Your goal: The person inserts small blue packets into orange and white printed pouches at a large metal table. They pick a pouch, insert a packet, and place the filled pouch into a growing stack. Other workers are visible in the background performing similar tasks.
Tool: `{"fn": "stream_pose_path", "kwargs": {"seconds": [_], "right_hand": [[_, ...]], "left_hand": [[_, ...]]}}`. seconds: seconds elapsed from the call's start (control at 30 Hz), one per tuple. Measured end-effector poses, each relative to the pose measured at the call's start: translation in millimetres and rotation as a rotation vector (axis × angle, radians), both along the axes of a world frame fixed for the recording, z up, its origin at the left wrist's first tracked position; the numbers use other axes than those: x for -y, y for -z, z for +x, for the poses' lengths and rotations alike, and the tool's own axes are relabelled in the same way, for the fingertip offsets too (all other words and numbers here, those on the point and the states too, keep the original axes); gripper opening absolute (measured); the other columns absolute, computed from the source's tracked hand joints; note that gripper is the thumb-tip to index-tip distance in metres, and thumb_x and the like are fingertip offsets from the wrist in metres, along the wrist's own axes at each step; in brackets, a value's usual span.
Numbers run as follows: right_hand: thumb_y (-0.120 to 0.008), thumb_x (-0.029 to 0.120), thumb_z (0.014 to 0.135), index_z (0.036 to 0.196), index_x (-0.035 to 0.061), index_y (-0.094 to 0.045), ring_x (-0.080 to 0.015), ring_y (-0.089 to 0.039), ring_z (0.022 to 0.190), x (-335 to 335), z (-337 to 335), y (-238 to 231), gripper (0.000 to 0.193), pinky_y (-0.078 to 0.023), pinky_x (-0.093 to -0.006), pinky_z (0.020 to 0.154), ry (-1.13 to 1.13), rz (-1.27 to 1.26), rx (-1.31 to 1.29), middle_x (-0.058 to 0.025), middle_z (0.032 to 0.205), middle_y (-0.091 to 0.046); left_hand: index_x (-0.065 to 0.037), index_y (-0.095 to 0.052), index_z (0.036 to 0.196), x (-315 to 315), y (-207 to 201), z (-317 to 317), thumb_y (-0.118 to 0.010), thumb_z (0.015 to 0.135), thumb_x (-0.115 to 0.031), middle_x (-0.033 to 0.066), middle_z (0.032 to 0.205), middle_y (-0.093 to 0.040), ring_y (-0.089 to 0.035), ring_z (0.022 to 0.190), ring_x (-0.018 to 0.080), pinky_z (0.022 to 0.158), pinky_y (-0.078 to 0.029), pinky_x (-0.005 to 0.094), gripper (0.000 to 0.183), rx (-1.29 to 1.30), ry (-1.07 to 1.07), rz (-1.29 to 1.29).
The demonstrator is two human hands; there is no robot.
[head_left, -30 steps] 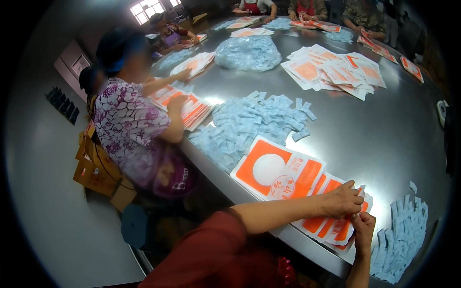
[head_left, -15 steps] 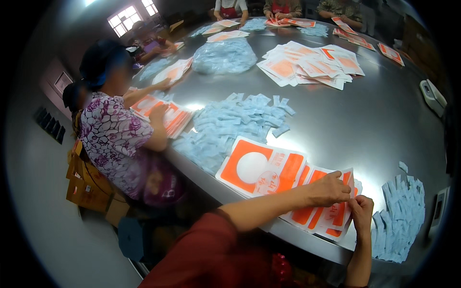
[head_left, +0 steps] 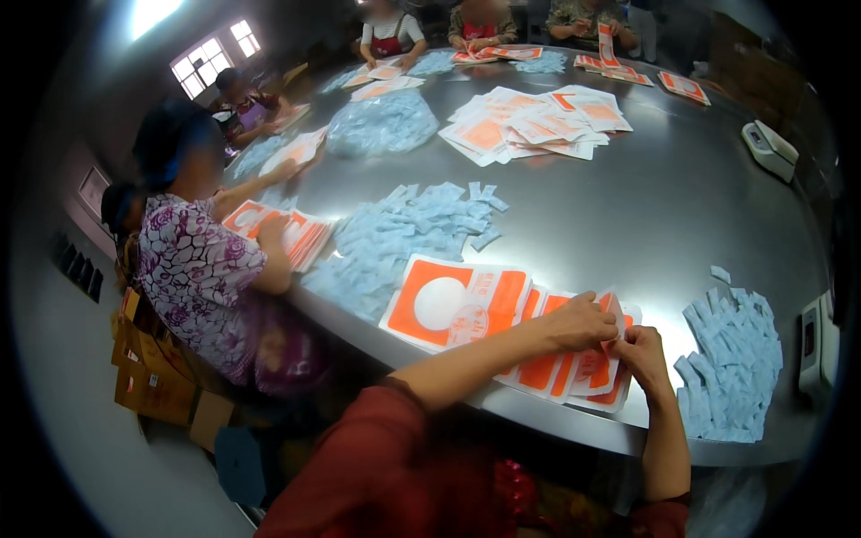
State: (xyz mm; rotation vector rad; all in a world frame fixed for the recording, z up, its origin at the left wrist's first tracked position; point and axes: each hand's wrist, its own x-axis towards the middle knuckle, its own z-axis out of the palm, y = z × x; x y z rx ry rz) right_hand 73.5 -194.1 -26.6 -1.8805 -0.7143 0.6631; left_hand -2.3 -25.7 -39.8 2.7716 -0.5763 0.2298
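Fanned along the near table edge lies a row of flat orange-and-white bags point(head_left: 448, 305), overlapping toward the right. At the right end of the row, my left hand point(head_left: 585, 323) pinches the upper edge of one bag point(head_left: 613, 316) and holds it raised. My right hand point(head_left: 644, 355) is closed at the right side of the same bag, fingers pinched on its edge. Whether a small sachet is also in my fingers is hidden. To the right of my right hand lies a heap of small pale-blue sachets point(head_left: 731, 368).
A larger sachet heap point(head_left: 395, 238) spreads left of the bags. Beyond are a clear plastic sack point(head_left: 381, 123) of sachets and a loose bag pile point(head_left: 538, 124). White scales point(head_left: 769, 151) point(head_left: 818, 345) stand at right. A co-worker in a patterned shirt point(head_left: 202, 255) handles bags at left; others sit across the metal table.
My view has shifted, so the table appears further left. Between my hands the bag's edge has lifted away from the row. Across the table, a person has raised one bag upright.
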Motion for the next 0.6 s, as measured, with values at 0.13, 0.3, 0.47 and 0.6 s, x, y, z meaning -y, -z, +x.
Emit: {"fn": "stream_pose_path", "kwargs": {"seconds": [0.13,0.3,0.47,0.6], "right_hand": [[-0.061,0.024,0.067,0.061,-0.0069,-0.058,-0.0138,-0.047,0.046,-1.2,3.0,0.0,0.032,-0.037,-0.0303,0.045,-0.064,-0.156,0.128,-0.0091,0.049,-0.052],[-0.059,0.018,0.077,0.067,-0.0064,-0.060,-0.0139,-0.054,0.050,-1.0,-1.6,-4.6,0.027,-0.043,-0.0297,0.048,-0.062,-0.179,0.209,-0.0090,0.056,-0.058],[-0.058,0.016,0.076,0.068,-0.0066,-0.060,-0.0170,-0.055,0.050,-3.1,-4.4,13.6,0.024,-0.042,-0.0321,0.049,-0.063,0.016,0.098,-0.0135,0.055,-0.058],[-0.062,0.017,0.068,0.067,-0.0044,-0.062,-0.0276,-0.062,0.056,-4.4,-2.3,19.2,0.022,-0.047,-0.0368,0.053,0.013,-0.159,0.305,-0.0171,0.060,-0.061]], "left_hand": [[-0.015,-0.059,0.078,2.4,-5.1,2.5,-0.063,0.076,-0.019,0.0016,0.081,-0.057,-0.055,0.083,0.0194,0.077,-0.038,0.0347,0.006,0.088,0.046,0.087],[-0.012,-0.067,0.080,-0.9,-31.9,0.2,-0.066,0.074,-0.020,0.0039,0.082,-0.062,-0.059,0.079,0.0204,0.072,-0.043,0.0324,0.009,0.223,0.139,0.206],[-0.014,-0.068,0.082,2.7,-42.7,-6.6,-0.072,0.068,-0.026,0.0009,0.083,-0.061,-0.057,0.082,0.0196,0.075,-0.041,0.0343,0.019,0.109,0.117,0.283],[-0.015,-0.068,0.078,10.3,-51.3,-13.6,-0.073,0.067,-0.032,-0.0010,0.080,-0.059,-0.056,0.079,0.0178,0.073,-0.039,0.0344,0.021,-0.016,0.077,0.343]]}}
